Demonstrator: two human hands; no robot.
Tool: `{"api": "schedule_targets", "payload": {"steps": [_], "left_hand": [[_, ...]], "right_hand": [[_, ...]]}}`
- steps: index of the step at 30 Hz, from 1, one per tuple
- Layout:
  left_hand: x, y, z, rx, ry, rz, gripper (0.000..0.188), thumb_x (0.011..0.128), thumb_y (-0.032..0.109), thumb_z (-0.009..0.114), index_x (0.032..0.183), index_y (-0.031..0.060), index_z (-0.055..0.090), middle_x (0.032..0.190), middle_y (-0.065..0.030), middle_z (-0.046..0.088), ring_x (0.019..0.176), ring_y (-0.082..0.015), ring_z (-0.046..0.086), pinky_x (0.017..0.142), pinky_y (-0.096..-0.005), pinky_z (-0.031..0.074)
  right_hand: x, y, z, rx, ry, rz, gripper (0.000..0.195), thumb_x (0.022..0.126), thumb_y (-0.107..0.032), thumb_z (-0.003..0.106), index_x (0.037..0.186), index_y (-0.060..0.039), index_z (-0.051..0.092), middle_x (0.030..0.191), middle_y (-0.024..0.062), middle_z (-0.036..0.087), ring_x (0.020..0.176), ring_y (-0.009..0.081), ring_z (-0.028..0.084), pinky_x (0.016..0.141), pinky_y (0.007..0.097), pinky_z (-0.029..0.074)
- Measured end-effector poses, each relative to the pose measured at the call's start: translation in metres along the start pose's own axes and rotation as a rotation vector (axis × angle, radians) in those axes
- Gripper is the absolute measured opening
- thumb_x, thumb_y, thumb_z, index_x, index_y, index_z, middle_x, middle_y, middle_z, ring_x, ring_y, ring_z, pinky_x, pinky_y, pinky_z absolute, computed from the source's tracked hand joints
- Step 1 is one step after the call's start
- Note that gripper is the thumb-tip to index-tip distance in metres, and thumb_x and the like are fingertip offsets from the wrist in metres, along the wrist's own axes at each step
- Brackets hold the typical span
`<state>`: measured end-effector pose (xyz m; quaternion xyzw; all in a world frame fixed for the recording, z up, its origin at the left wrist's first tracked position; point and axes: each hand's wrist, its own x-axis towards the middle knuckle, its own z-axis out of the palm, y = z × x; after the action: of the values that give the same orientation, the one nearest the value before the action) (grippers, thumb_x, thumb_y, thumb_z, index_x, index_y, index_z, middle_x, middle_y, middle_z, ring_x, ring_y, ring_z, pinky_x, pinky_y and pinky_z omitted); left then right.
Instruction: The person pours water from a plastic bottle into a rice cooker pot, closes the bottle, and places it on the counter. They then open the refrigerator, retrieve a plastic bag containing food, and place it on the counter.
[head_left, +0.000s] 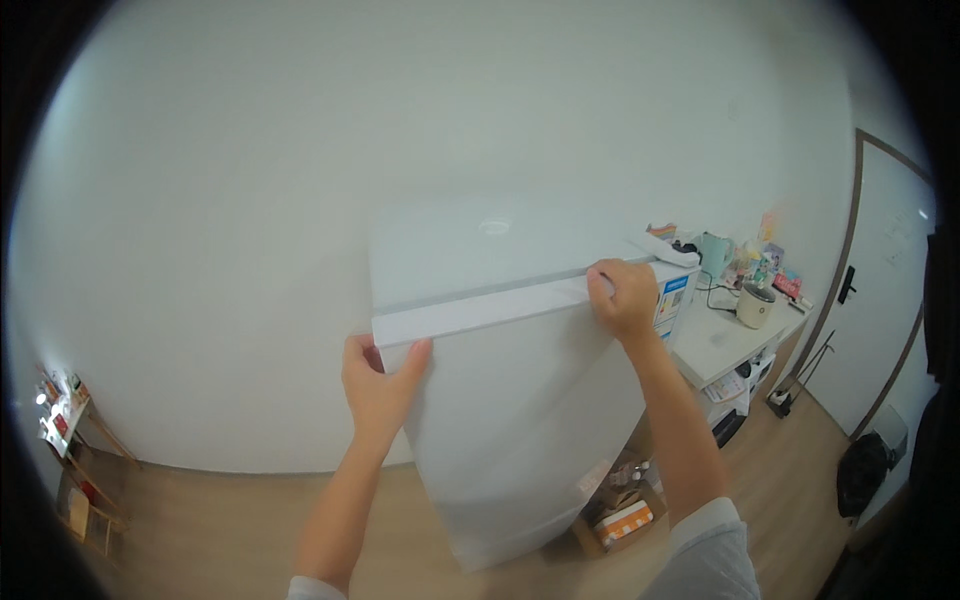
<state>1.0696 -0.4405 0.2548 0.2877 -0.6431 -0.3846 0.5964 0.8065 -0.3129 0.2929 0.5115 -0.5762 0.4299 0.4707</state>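
Note:
A white refrigerator (525, 390) stands before me, with a pale flat top (495, 247) and a white trim strip (480, 311) along its upper front edge. My left hand (386, 375) grips the upper left corner of the front, thumb on the front face and fingers around the side. At the right end of the strip, my right hand (622, 296) has its fingers curled over the top edge. A folded white item (667, 249) lies on the top's right rear corner. Blue-and-white labels (671, 300) are on the right side.
Right of the refrigerator, a white counter (705, 352) holds a mint-green kettle (716, 253), a cream small cooker (754, 306) and packages. A cardboard box (592, 541) with items sits on the floor below. Further right are a door (877, 285) and a black bag (862, 472). A small shelf (82, 420) stands far left.

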Motion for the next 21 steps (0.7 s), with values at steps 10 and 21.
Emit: {"api": "schedule_targets", "payload": {"steps": [10,21], "left_hand": [[-0.046,0.019,-0.012,0.012,0.049,0.206,0.044,0.060,0.027,0.075,0.079,0.0026,0.044,0.070,0.0003,0.044,0.064,-0.0101,0.040,0.056,-0.0256,0.035],[-0.246,0.040,-0.020,0.182,-0.322,0.850,0.081,0.061,0.027,0.065,0.124,-0.0049,0.025,0.120,-0.0190,0.035,0.106,-0.0252,0.042,0.082,-0.0300,0.040]], "right_hand": [[-0.007,0.004,-0.024,0.118,0.058,-0.052,0.012,0.070,-0.015,0.054,0.065,-0.0062,0.060,0.064,0.0068,0.060,0.057,0.0245,0.053,0.058,0.0326,0.035],[-0.019,0.030,-0.118,0.558,-0.235,-0.032,0.043,0.083,-0.033,0.036,0.082,0.0013,0.062,0.085,0.0129,0.062,0.086,0.0246,0.055,0.078,0.0308,0.038]]}}
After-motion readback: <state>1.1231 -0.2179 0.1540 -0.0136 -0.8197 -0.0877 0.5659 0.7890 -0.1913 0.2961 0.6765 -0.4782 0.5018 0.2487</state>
